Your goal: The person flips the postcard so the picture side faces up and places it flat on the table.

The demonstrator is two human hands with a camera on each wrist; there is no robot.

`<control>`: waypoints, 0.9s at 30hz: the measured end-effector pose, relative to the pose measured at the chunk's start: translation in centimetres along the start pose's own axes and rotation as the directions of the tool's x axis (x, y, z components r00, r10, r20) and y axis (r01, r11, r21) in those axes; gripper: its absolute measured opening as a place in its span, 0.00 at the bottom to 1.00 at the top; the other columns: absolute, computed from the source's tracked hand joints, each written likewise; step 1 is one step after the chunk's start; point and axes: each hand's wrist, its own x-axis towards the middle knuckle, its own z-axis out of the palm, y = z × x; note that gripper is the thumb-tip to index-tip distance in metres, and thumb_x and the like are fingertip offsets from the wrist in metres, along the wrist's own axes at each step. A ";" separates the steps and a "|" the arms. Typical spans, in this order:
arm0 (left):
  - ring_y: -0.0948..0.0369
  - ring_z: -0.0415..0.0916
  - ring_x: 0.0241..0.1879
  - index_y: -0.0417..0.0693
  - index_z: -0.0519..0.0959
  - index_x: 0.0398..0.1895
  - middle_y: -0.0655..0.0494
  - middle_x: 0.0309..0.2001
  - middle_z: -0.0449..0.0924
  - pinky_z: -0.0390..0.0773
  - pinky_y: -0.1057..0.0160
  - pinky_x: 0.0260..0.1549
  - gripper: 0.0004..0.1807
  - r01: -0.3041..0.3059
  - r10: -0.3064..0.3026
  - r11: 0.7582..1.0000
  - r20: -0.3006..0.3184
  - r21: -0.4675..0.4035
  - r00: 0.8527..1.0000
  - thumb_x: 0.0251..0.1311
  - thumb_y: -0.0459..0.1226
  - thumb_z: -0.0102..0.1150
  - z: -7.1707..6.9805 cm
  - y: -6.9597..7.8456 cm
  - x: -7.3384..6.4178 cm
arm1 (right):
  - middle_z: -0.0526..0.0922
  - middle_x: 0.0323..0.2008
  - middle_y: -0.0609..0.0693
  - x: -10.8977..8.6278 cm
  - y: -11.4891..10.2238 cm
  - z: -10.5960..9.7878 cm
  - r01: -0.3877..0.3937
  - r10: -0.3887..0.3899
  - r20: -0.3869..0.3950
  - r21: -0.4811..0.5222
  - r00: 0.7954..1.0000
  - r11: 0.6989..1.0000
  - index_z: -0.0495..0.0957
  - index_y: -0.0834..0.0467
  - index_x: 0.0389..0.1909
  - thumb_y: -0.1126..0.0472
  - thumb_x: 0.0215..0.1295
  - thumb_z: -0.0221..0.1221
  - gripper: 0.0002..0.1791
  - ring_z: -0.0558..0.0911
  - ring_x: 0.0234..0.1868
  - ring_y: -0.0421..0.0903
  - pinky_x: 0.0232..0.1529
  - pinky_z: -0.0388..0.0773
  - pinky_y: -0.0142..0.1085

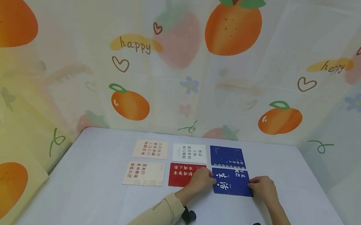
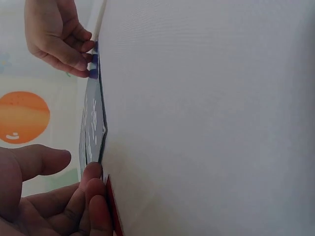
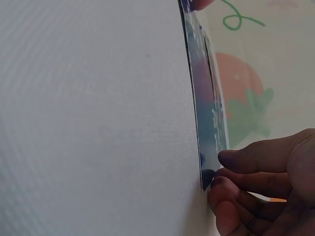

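Note:
A dark blue card with white Chinese characters (image 1: 233,184) lies on the table between both hands. My left hand (image 1: 199,181) touches its left edge with the fingertips. In the left wrist view, the left thumb (image 2: 51,162) stands apart from the fingers and off the card. My right hand (image 1: 264,190) is at the card's right edge, fingertips touching it. The right wrist view shows the right thumb (image 3: 246,156) above the fingers near the card's corner. Partly hidden under my left hand is a red card (image 1: 179,175). Another dark blue card (image 1: 226,156) lies just behind the first.
A white card (image 1: 189,153) lies behind the red one. To the left are two cream cards, one at the back (image 1: 150,149) and one in front (image 1: 143,174). All rest on a white-covered table (image 1: 78,189). Fruit-printed cloth (image 1: 169,89) hangs behind and at the sides.

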 end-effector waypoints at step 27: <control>0.58 0.78 0.43 0.47 0.82 0.52 0.52 0.48 0.82 0.81 0.60 0.41 0.16 -0.272 0.277 0.961 -0.204 0.051 0.939 0.64 0.41 0.57 -10.6 -3.9 -1.8 | 0.84 0.38 0.65 -0.2 -1.3 -0.9 0.072 -0.069 -0.070 0.040 0.995 0.997 0.78 0.73 0.48 0.59 0.72 0.50 0.20 0.82 0.34 0.50 0.32 0.79 0.39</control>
